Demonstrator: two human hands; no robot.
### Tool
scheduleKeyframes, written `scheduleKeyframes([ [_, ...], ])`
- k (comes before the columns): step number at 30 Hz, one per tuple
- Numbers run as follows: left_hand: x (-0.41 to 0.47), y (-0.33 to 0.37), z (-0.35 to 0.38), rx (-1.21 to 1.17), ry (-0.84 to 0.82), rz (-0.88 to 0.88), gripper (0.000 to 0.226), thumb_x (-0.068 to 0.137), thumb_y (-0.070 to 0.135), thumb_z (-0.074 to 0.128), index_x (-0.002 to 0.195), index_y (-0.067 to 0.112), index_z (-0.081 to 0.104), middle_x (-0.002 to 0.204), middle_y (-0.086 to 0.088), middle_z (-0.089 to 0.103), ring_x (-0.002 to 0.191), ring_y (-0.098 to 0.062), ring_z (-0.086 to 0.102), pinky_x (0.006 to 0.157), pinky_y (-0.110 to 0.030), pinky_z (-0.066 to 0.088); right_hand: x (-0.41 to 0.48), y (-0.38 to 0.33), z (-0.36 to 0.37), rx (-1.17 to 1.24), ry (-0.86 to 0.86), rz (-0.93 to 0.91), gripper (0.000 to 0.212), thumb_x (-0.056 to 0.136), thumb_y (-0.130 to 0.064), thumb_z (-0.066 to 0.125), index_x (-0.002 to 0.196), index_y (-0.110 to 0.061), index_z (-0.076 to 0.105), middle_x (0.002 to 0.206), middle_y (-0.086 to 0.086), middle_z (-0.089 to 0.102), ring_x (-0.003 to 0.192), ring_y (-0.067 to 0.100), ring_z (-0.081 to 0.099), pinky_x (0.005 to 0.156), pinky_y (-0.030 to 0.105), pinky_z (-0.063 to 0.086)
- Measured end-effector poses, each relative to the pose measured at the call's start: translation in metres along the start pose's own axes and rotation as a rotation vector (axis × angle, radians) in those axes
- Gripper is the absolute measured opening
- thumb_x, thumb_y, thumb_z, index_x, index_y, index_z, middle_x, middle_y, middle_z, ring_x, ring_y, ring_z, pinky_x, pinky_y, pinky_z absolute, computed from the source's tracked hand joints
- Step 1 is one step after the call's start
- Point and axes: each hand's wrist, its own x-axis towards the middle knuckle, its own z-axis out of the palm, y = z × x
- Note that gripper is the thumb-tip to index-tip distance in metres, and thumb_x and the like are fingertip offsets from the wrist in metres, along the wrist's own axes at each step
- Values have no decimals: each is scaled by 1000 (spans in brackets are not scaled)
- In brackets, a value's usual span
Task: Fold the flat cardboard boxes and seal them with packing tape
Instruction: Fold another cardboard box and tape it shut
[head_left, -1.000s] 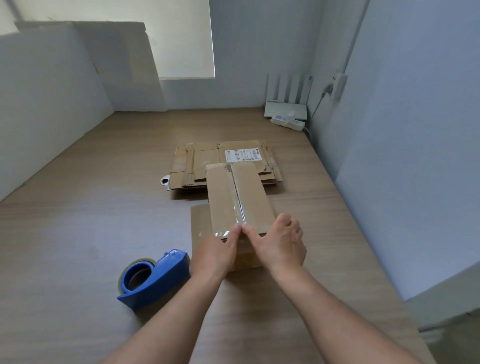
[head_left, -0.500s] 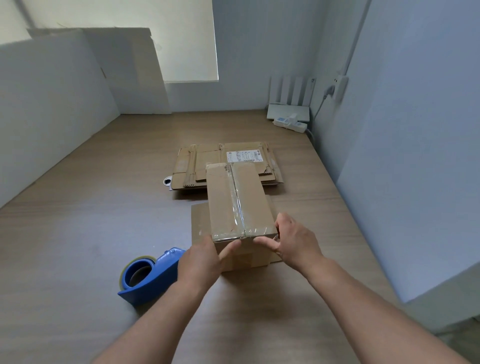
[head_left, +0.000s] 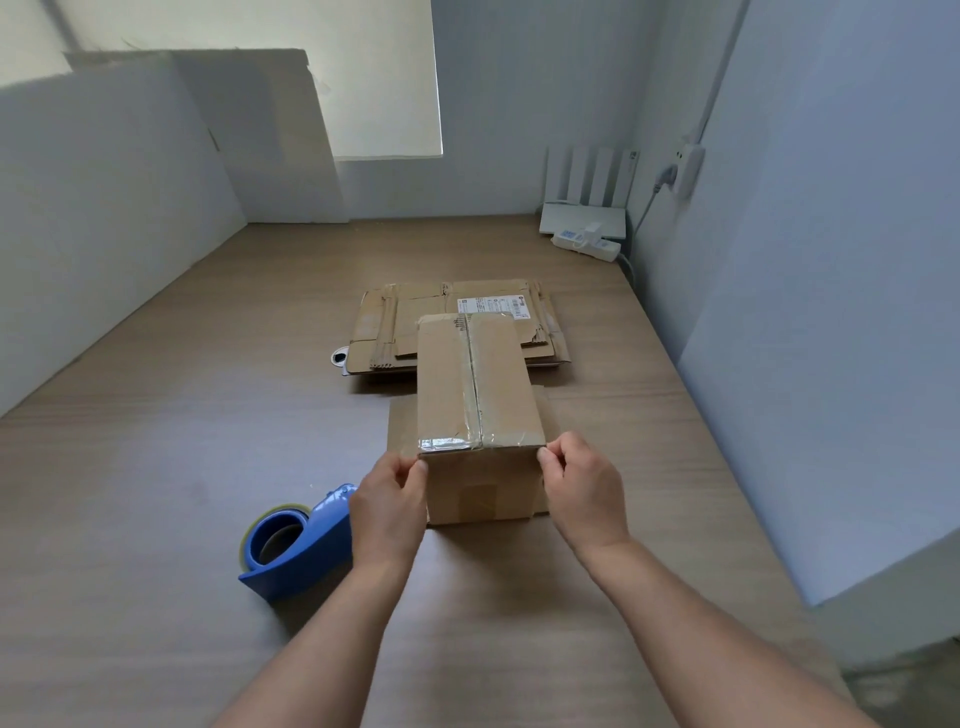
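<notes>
A folded brown cardboard box (head_left: 480, 405) stands upright on the wooden table, its top seam covered by clear packing tape. My left hand (head_left: 388, 512) presses its thumb and fingers against the box's near left top corner. My right hand (head_left: 582, 491) pinches the near right top corner. A stack of flat cardboard boxes (head_left: 395, 325) lies just behind the box. A blue tape dispenser (head_left: 296, 540) with a roll of clear tape sits on the table beside my left wrist.
A flat cardboard sheet (head_left: 402, 431) lies under the box. A small grey object (head_left: 340, 357) peeks out left of the flat stack. A white router (head_left: 584, 200) and power strip (head_left: 587, 244) sit at the far right corner. White boards (head_left: 104, 197) wall the left side.
Both hands slid apart along the box's near top edge, from the middle of the tape end out to the two corners. The box and dispenser stayed put.
</notes>
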Motion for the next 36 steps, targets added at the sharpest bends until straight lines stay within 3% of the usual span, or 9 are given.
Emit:
scheduleKeyframes([
  [4, 2, -2, -8, 106, 6, 59, 18, 95, 18, 52, 80, 14, 57, 73, -3, 60, 72, -19, 55, 66, -32, 47, 6, 2, -13, 93, -192, -50, 12, 89, -7, 53, 95, -10, 63, 91, 5, 68, 85, 25, 61, 75, 31, 46],
  [6, 8, -3, -17, 226, -65, 179, 19, 94, 14, 52, 76, 19, 51, 71, -2, 59, 66, -14, 50, 59, -29, 38, 16, 8, -26, 10, -270, -161, 4, 91, -14, 57, 92, -11, 60, 82, 1, 62, 78, 22, 57, 69, 30, 42],
  [11, 34, -1, -35, 422, -251, 384, 38, 91, 13, 61, 68, 32, 38, 80, -2, 64, 79, -24, 59, 67, -28, 40, 32, 12, -32, -39, -252, -322, 21, 89, -20, 63, 108, -15, 55, 83, 0, 63, 77, 23, 61, 71, 31, 46],
  [14, 48, 5, -42, 473, -330, 406, 15, 90, 20, 64, 96, 24, 50, 86, 6, 66, 82, -19, 59, 71, -24, 40, 41, 18, -24, -86, -186, -533, 29, 84, -25, 61, 108, -9, 63, 80, 6, 69, 69, 28, 64, 62, 34, 51],
  [17, 61, 4, -43, 608, -425, 476, 43, 91, 25, 63, 131, 24, 47, 102, 8, 71, 93, -17, 63, 74, -20, 40, 48, 23, -17, -143, -128, -706, 25, 81, -34, 54, 89, -12, 63, 70, -1, 64, 57, 20, 59, 47, 30, 51],
  [21, 78, -3, -42, 618, -444, 588, 39, 84, 29, 72, 119, 19, 60, 107, 7, 70, 90, -14, 67, 76, -20, 48, 54, 34, -9, -183, -59, -862, 26, 84, -30, 53, 88, -8, 66, 70, 2, 65, 56, 20, 60, 44, 31, 50],
  [26, 89, -19, -41, 568, -427, 671, 47, 78, 42, 73, 119, 20, 65, 129, 8, 60, 88, -22, 67, 75, -34, 58, 59, 47, 0, -142, 22, -946, 37, 99, -36, 42, 92, -7, 65, 71, 4, 65, 56, 20, 60, 44, 34, 50],
  [32, 84, -20, -32, 485, -384, 630, 45, 75, 61, 64, 110, 39, 48, 108, -2, 70, 82, -28, 68, 73, -38, 58, 64, 48, 3, -164, 32, -967, 25, 101, -34, 37, 104, -14, 51, 73, 5, 66, 56, 20, 62, 45, 32, 51],
  [36, 85, -4, -36, 520, -452, 556, 91, 57, 97, 29, 113, 31, 57, 115, 7, 65, 89, -22, 64, 80, -36, 55, 61, 43, 1, -119, 48, -894, 47, 98, -48, 37, 85, -10, 61, 67, 1, 61, 54, 18, 57, 43, 28, 47],
])
